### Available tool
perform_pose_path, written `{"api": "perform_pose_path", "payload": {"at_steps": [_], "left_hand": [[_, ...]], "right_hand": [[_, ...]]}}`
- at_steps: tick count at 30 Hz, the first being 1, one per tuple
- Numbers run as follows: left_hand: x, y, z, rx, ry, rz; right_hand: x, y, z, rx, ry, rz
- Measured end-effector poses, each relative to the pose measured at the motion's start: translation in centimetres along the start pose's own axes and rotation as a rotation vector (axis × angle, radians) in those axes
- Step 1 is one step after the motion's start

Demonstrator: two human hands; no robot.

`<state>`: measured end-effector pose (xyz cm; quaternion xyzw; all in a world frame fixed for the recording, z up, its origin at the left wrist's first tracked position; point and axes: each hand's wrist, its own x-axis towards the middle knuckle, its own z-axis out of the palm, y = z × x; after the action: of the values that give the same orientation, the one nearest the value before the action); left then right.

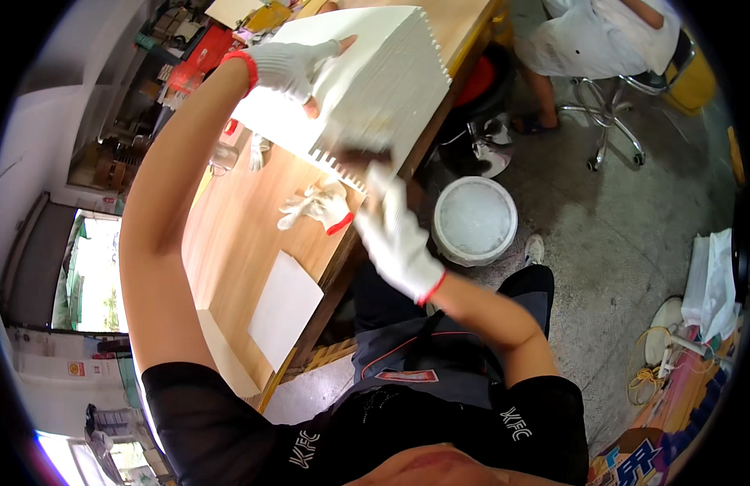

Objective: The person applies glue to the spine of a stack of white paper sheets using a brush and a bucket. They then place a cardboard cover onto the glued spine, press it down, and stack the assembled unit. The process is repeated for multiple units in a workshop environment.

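A large stack of white sheets (371,89) with small tabs along its edges lies on the wooden table. My left hand (298,69), in a white knit glove with bare fingertips and a red cuff, rests on top of it with the fingers spread. At the stack's near side, my gloved right hand (395,235) is closed around what looks like a wide brush (363,154), dark brown and smeared by motion. The brush is against or just in front of the stack's side; contact cannot be made out. A loose white glove (318,204) lies on the table close by.
On the wooden table (229,219) lie a white flat sheet (286,308) and another glove (259,151). A white round bucket (474,220) stands on the floor to the right. Beyond it a person (609,36) sits on a wheeled chair (605,113). Red items (209,53) crowd the far left.
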<state>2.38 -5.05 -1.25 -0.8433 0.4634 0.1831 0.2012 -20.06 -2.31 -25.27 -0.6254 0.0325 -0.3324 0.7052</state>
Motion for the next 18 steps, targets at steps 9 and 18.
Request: {"api": "perform_pose_path", "payload": {"at_steps": [9,18], "left_hand": [[-0.4,-1.9,0.9,0.027,0.046,0.097],[-0.3,-1.9,1.2,-0.128,-0.021,0.011]], "right_hand": [[7.6,-3.1,-7.7,0.467,0.042,0.336],[-6.7,3.4,-0.9,0.213,-0.258,0.343]]}}
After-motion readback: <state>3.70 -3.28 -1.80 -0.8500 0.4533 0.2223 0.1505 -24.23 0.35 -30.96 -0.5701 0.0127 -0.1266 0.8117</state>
